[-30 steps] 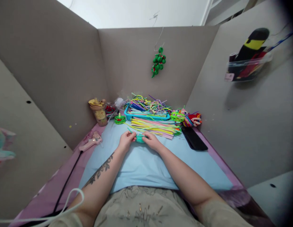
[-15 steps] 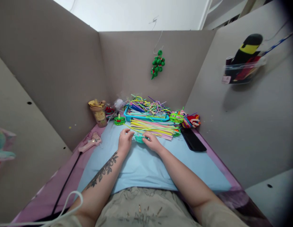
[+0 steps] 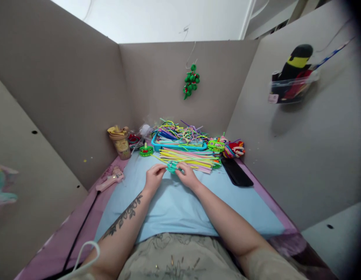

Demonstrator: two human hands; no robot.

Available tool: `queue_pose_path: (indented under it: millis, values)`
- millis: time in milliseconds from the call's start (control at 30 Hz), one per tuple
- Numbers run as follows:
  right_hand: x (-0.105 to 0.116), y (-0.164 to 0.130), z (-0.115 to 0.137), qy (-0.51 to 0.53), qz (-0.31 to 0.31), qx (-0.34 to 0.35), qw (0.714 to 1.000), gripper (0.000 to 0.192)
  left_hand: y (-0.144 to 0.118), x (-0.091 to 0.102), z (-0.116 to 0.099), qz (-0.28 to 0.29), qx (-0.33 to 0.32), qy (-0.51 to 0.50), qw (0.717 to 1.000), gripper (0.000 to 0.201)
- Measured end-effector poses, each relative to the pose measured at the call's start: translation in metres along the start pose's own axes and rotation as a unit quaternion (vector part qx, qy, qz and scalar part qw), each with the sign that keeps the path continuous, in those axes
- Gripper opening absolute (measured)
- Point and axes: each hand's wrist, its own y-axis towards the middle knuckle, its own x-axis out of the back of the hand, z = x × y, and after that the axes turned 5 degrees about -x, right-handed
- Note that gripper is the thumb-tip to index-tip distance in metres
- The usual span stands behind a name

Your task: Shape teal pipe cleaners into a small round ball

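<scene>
Between my fingers, above the blue cloth, is a small rounded teal piece that looks made of fuzzy pipe cleaners. My right hand grips it from the right with thumb and fingers. At its left edge, my left hand is closed in a pinch; the fine detail between those fingertips is too small to make out. Just beyond both hands lies a row of yellow, pink and pale pipe cleaners. A green pipe-cleaner figure with a face sits to the left of them.
A blue tray heaped with pipe cleaners stands at the back. To the right lie colourful pipe-cleaner pieces and a black phone. On the left are a cup and a pink glue gun with a black cord. Grey panels surround the table.
My left hand has turned and its fingertips have closed in on the teal piece's left edge. The teal piece is tilted and slightly higher. The camera view has shifted slightly.
</scene>
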Motion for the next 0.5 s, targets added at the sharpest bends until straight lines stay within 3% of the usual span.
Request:
queue_pose_path:
  millis: [133,367,500]
  values:
    - [0.0,-0.001,0.003,0.003,0.007,0.015,1.0,0.005,0.001,0.0,0.0,-0.007,0.033,-0.038,0.999,0.01]
    - [-0.001,-0.001,0.003,-0.001,0.011,0.013,1.0,0.005,-0.002,0.005,-0.018,-0.006,-0.055,0.009,0.998,0.011]
    - [0.0,-0.001,0.005,-0.001,0.012,0.009,1.0,0.005,-0.002,0.005,-0.021,0.004,-0.046,0.015,0.999,0.012]
